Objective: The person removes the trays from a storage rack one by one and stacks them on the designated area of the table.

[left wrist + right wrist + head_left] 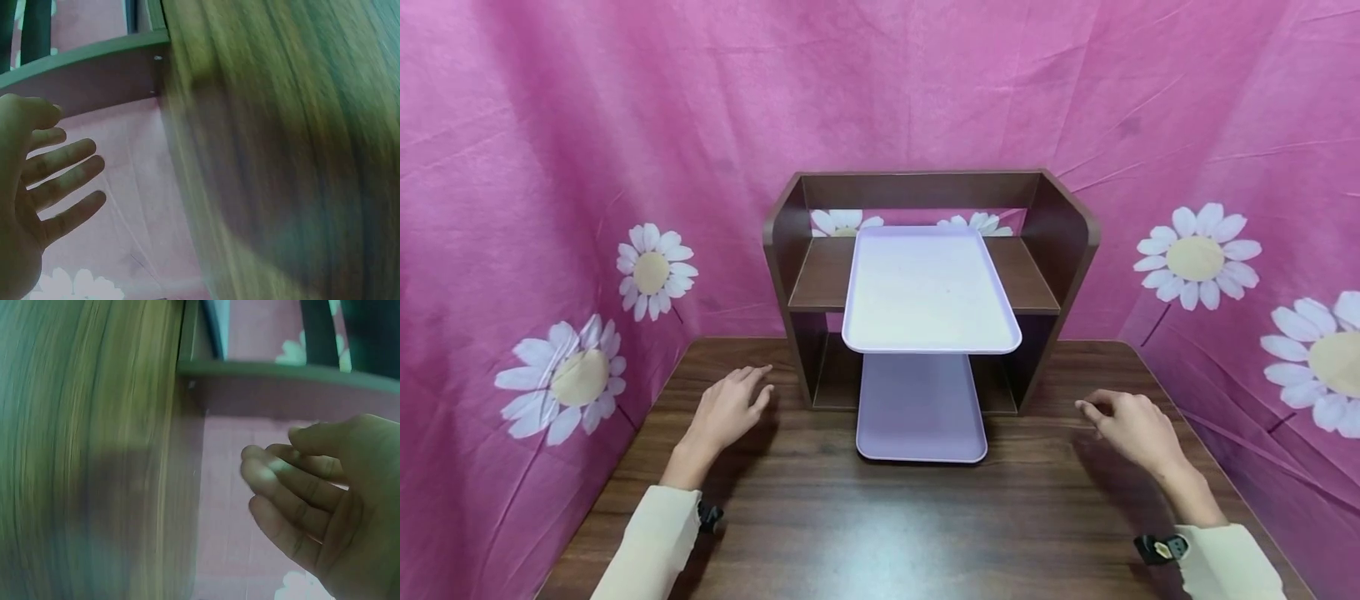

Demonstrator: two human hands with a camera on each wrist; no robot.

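A brown two-level shelf [917, 190] stands at the back of the wooden table. On its upper board lies a pale lavender tray [931, 292], its front end jutting out past the board. Below, a second lavender tray [921, 417] sticks out of the lower level onto the tabletop. My left hand [727, 410] hovers over the table left of the shelf, fingers spread and loosely bent, holding nothing. To the right of the shelf is my right hand [1133, 427], its fingers loosely curled with nothing in them. Both hands are apart from the trays.
The wooden table [880, 517] spreads out in front of the shelf. A pink cloth [910, 92] with large white daisies hangs behind and along both sides. Dark straps with small devices sit at both wrists, by the cream sleeves [651, 537].
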